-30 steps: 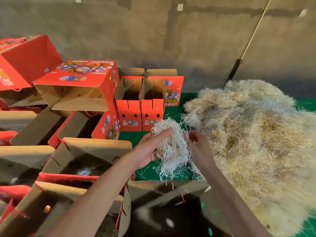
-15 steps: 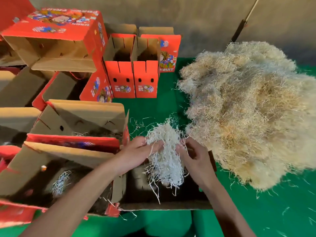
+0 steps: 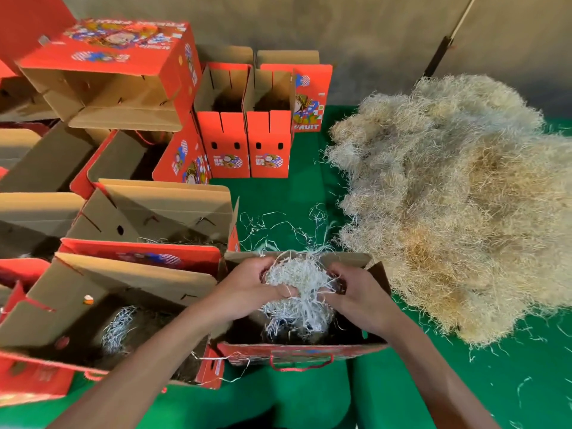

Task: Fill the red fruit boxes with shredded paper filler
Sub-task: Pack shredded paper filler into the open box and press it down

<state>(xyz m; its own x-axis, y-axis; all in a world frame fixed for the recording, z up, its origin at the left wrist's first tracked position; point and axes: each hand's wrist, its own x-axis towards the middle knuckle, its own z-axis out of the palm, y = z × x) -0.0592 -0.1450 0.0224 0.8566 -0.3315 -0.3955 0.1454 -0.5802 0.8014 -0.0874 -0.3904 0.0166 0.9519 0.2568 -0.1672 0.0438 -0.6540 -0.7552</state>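
Note:
An open red fruit box stands at the near edge of the green table. Inside its opening, my left hand and my right hand grip a wad of white shredded paper from both sides, fingers curled into it. More strands of the wad hang down into the dark inside of the box. A large pile of beige shredded paper filler lies on the table to the right, its edge touching the box's right flap.
To the left stand several open red boxes, the nearest holding some white shreds. Two narrow upright red boxes stand at the back centre. Loose strands lie on the green cloth. A grey wall rises behind.
Both hands have come down and toward me with the wad, from above the table into the near box's opening. My view has tilted downward.

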